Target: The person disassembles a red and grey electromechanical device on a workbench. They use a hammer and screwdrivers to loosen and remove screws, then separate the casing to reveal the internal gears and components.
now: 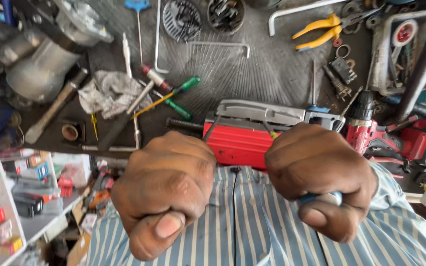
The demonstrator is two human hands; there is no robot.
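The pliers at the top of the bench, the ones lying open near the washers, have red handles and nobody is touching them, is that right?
Not quite. The head view shows the pliers with yellow handles, not red. The rest holds: they lie open near the washers at the top of the bench, and neither the left hand nor the right hand touches them.

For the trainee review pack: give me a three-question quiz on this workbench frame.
1. True or false: the right hand is closed around a blue-tipped handle.
2. Which colour are the handles of the pliers at the top of the workbench? A) yellow B) green C) black
3. What red thing lies just beyond both fists?

Key: 1 true. 2 A. 3 A red and grey case; the left hand is a closed fist, and what it holds cannot be seen.
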